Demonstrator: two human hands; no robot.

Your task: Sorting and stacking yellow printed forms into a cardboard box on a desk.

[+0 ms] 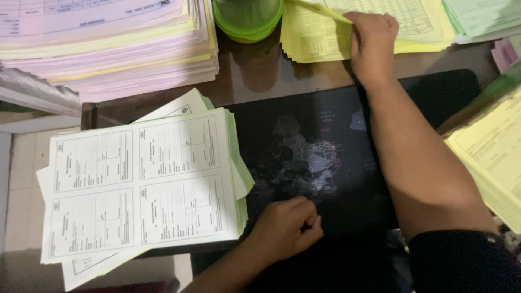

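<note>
While right hand [372, 46] fingers pinch a yellow sheet [320, 10], left hand [285, 228] curled closed, empty, on black mat [325, 135]

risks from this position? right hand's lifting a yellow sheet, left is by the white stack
1. The white form stack overhangs the desk edge; a nudge from the left hand resting beside it could likely tip sheets off.
2. The right hand pinches one sheet of the yellow stack; it may drag extra sheets along.
3. The green container sits close by; a sweep could knock it.

The person's 2 hands are bare, the left hand [285, 228] and right hand [372, 46]; a dark sleeve [461, 260] covers the right upper arm.
</note>
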